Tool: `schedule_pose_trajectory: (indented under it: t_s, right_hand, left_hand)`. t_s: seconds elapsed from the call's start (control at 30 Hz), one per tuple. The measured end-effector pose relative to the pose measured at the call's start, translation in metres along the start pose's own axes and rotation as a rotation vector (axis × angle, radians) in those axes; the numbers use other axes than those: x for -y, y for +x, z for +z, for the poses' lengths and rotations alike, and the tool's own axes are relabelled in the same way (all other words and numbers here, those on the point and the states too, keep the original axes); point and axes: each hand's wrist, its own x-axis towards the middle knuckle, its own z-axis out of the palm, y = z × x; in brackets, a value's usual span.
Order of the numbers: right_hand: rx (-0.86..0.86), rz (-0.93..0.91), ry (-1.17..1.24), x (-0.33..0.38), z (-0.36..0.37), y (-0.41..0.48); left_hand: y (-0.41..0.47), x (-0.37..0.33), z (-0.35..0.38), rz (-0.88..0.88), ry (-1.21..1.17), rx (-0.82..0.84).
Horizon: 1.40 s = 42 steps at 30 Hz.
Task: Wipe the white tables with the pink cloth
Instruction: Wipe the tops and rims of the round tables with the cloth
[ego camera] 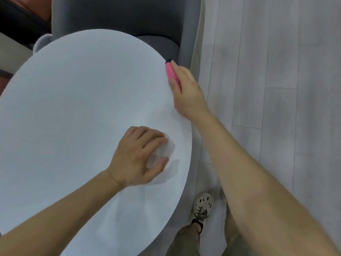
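Note:
A round white table point(83, 108) fills the left and middle of the view. My right hand point(186, 91) is at the table's right rim and grips a folded pink cloth point(170, 72) against the edge, with thumb on top and fingers over the outer side. Only a strip of the cloth shows past the hand. My left hand point(140, 156) rests on the tabletop near the right edge, fingers loosely curled with the tips touching the surface, holding nothing.
A dark grey upholstered chair point(129, 15) stands behind the table. Pale wood-plank floor point(276, 89) runs along the right. My foot in a white perforated shoe point(203, 206) stands just beside the table's lower right edge.

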Motion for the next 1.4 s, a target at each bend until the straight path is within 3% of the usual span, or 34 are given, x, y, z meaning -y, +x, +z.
schedule_pose_trajectory:
  t_s: [0.1, 0.2, 0.3, 0.5, 0.63, 0.73, 0.9, 1.03, 1.27, 1.4]
  right_hand:
    - [-0.021, 0.042, 0.047, -0.007, -0.004, -0.066]
    - [0.056, 0.070, 0.094, -0.004, -0.012, -0.111]
    - [0.115, 0.029, 0.070, -0.006, -0.016, -0.061]
    - [0.295, -0.137, -0.020, 0.013, 0.016, 0.126]
    - [0.247, -0.106, 0.032, 0.003, 0.005, 0.078]
    - [0.310, -0.037, 0.062, -0.002, -0.020, 0.021]
    - [0.393, -0.157, -0.037, 0.017, 0.010, 0.138]
    - [0.566, -0.240, -0.064, 0.050, 0.059, 0.236]
    - [0.508, -0.186, 0.015, 0.018, 0.012, 0.163]
    - [0.616, -0.297, -0.097, 0.040, 0.037, 0.213]
  left_hand:
    - [0.059, 0.037, -0.004, -0.222, 0.085, -0.112]
    - [0.116, 0.099, 0.006, -0.736, 0.144, -0.204]
    - [0.134, 0.121, 0.027, -0.969, 0.234, -0.139]
    - [0.126, 0.118, 0.033, -0.991, 0.274, -0.152]
    - [0.130, 0.112, 0.030, -1.005, 0.268, -0.156]
    - [0.131, 0.113, 0.029, -1.015, 0.275, -0.140]
    - [0.133, 0.113, 0.032, -0.998, 0.271, -0.146]
    - [0.133, 0.111, 0.031, -0.989, 0.258, -0.147]
    - [0.138, 0.106, 0.031, -1.013, 0.244, -0.105]
    - [0.138, 0.107, 0.030, -1.019, 0.230, -0.118]
